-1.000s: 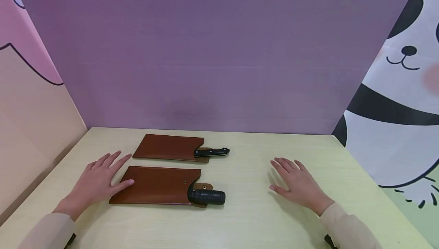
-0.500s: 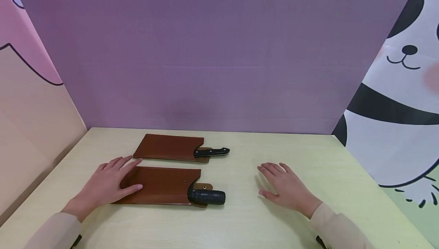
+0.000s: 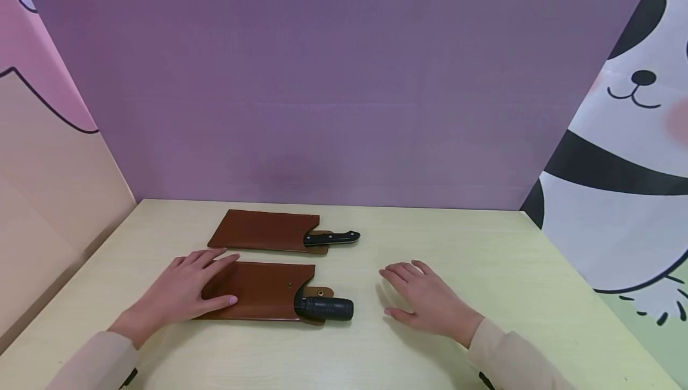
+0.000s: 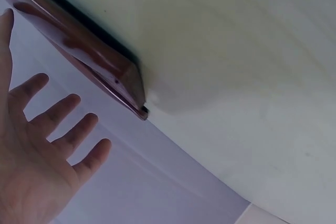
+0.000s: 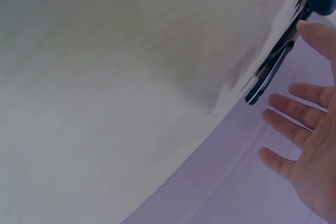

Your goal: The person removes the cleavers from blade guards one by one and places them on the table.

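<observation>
Two brown leather knife sheaths lie flat on the table, one behind the other. From the near sheath (image 3: 263, 291) a thick black ribbed cylinder (image 3: 326, 309) sticks out to the right. The far sheath (image 3: 263, 230) holds a knife, whose black riveted handle (image 3: 333, 239) shows at its open end. My left hand (image 3: 185, 288), fingers spread, hovers over the left end of the near sheath; a gap shows between them in the left wrist view. To the right of the black cylinder, my right hand (image 3: 427, 303) hangs above the table with relaxed fingers, holding nothing.
The pale wooden table (image 3: 344, 354) ends at a purple cloth backdrop (image 3: 344, 91). A panda-printed panel (image 3: 618, 157) stands on the right, a pink and beige one (image 3: 48, 157) on the left. A small tan strap (image 3: 319, 292) with a snap lies by the near sheath's mouth.
My left hand has moved right, further over the near sheath. My right hand has moved left and nearer to me, closer to the black cylinder. Both sheaths have stayed in place.
</observation>
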Available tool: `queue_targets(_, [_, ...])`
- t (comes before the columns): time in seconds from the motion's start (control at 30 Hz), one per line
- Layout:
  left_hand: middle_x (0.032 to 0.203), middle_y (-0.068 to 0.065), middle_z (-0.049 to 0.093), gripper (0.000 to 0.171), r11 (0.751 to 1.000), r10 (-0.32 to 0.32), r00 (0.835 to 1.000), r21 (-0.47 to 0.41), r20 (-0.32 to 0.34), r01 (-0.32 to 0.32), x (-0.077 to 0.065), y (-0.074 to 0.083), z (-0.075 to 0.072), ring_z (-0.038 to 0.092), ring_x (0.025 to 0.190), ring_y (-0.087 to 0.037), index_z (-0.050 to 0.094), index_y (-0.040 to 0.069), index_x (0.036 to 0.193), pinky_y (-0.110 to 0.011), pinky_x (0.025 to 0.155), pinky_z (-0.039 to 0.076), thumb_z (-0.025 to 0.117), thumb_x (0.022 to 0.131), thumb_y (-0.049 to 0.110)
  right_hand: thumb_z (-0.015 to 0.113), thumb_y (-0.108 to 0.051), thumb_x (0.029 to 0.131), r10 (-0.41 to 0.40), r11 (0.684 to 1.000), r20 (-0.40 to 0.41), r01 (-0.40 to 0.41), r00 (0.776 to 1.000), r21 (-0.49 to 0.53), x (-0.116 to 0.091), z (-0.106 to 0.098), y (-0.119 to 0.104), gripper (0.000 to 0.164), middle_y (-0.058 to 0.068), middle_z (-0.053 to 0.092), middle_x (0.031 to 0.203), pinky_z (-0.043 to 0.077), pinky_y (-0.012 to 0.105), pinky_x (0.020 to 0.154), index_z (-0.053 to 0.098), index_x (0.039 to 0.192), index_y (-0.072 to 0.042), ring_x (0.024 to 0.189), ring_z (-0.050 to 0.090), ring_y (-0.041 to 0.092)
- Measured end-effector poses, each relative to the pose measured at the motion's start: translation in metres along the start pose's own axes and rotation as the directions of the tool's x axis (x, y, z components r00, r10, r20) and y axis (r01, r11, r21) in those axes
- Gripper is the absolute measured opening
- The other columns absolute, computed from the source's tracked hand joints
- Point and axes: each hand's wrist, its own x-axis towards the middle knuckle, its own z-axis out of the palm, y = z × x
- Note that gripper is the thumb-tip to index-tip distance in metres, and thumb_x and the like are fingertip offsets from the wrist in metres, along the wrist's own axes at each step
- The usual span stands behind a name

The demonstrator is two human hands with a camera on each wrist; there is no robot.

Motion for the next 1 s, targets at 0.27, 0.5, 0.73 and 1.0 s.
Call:
queue_targets(0.27, [0.132, -0.008, 0.049, 0.071, 0.999, 0.034, 0.998, -0.042, 0.048, -0.032, 0.005, 0.009, 0.000, 0.048, 0.118, -0.031, 0.046, 0.027, 0.134, -0.052, 0.089, 0.039, 0.056, 0.075, 0.067, 0.062, -0.047, 0.080, -0.033, 0.999, 0.049, 0.033, 0.998, 0.005, 0.010, -0.003, -0.013, 0.059, 0.001, 0.057, 0.119, 0.037, 0.040, 0.099, 0.051, 0.125, -0.010, 0.111, 0.052, 0.018])
queue_targets(0.5, [0.134, -0.009, 0.048, 0.076, 0.995, 0.069, 0.994, -0.079, 0.090, -0.062, 0.008, 0.015, -0.001, 0.046, 0.121, -0.030, 0.045, 0.029, 0.135, -0.054, 0.090, 0.038, 0.054, 0.073, 0.071, 0.061, -0.048, 0.081, -0.069, 0.997, 0.066, 0.066, 0.995, 0.046, 0.020, -0.004, -0.025, 0.059, 0.000, 0.057, 0.120, 0.037, 0.037, 0.099, 0.051, 0.126, -0.012, 0.112, 0.052, 0.018])
queue_targets(0.73, [0.136, -0.007, 0.046, 0.081, 0.989, 0.090, 0.985, -0.127, 0.147, -0.071, 0.013, 0.019, -0.001, 0.044, 0.123, -0.029, 0.043, 0.028, 0.136, -0.056, 0.093, 0.036, 0.053, 0.070, 0.074, 0.060, -0.049, 0.082, -0.107, 0.992, 0.088, 0.101, 0.990, 0.076, 0.028, -0.005, -0.036, 0.058, -0.001, 0.056, 0.122, 0.036, 0.035, 0.100, 0.049, 0.127, -0.014, 0.114, 0.051, 0.016])
queue_targets(1.0, [0.136, -0.002, 0.046, 0.086, 0.985, 0.111, 0.978, -0.152, 0.175, -0.084, 0.019, 0.021, 0.003, 0.044, 0.123, -0.027, 0.043, 0.028, 0.136, -0.055, 0.093, 0.037, 0.054, 0.066, 0.077, 0.059, -0.048, 0.084, -0.129, 0.988, 0.124, 0.117, 0.984, 0.105, 0.039, -0.005, -0.047, 0.056, -0.003, 0.057, 0.120, 0.038, 0.034, 0.098, 0.048, 0.128, -0.016, 0.112, 0.051, 0.014])
